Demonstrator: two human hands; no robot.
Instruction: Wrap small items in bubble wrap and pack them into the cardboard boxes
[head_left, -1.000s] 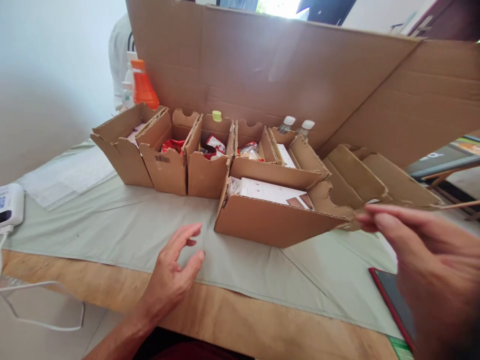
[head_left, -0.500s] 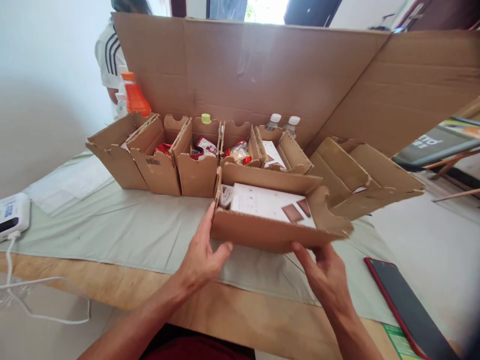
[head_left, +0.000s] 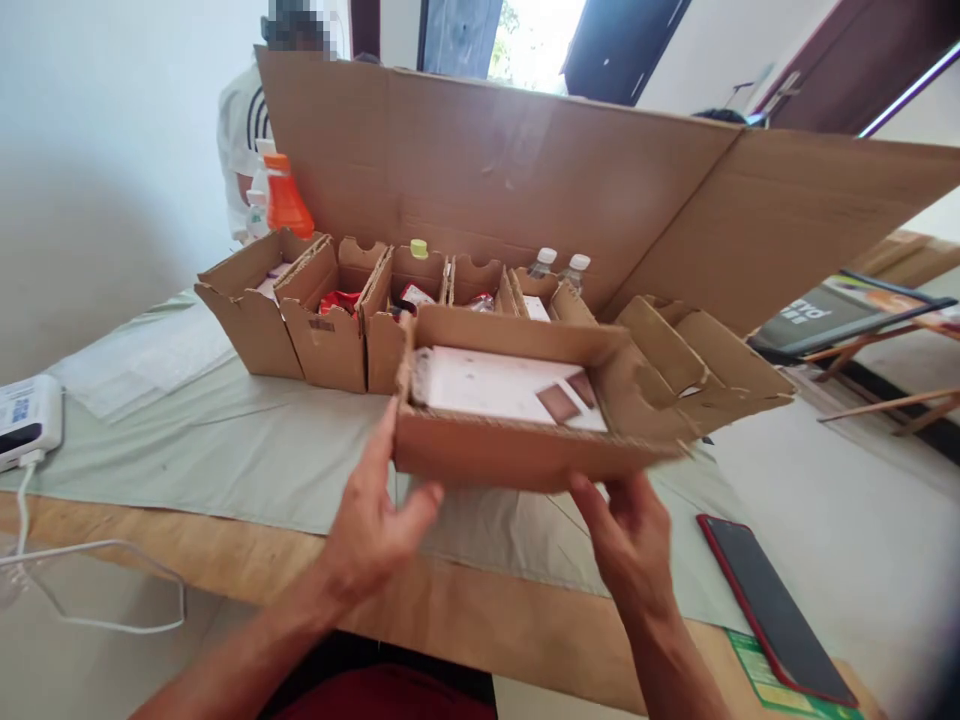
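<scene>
Cardboard box (head_left: 487,447), raised off the pale cloth (head_left: 225,460) as I see it, fronts a row of open boxes (head_left: 330,350), white carton (head_left: 480,385) inside. Left hand (head_left: 379,515), clear of it a second ago, braces its left end; right hand (head_left: 634,535) clasps the lower near edge, both now seemingly bearing its weight.

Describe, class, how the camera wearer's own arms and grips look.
The left grip and right grip are bare human hands; no gloves, watch, cables or markings show. The bare, tapering forearms show no sleeves. Dark red fabric, apparently clothing, shows at the bottom edge.
</scene>
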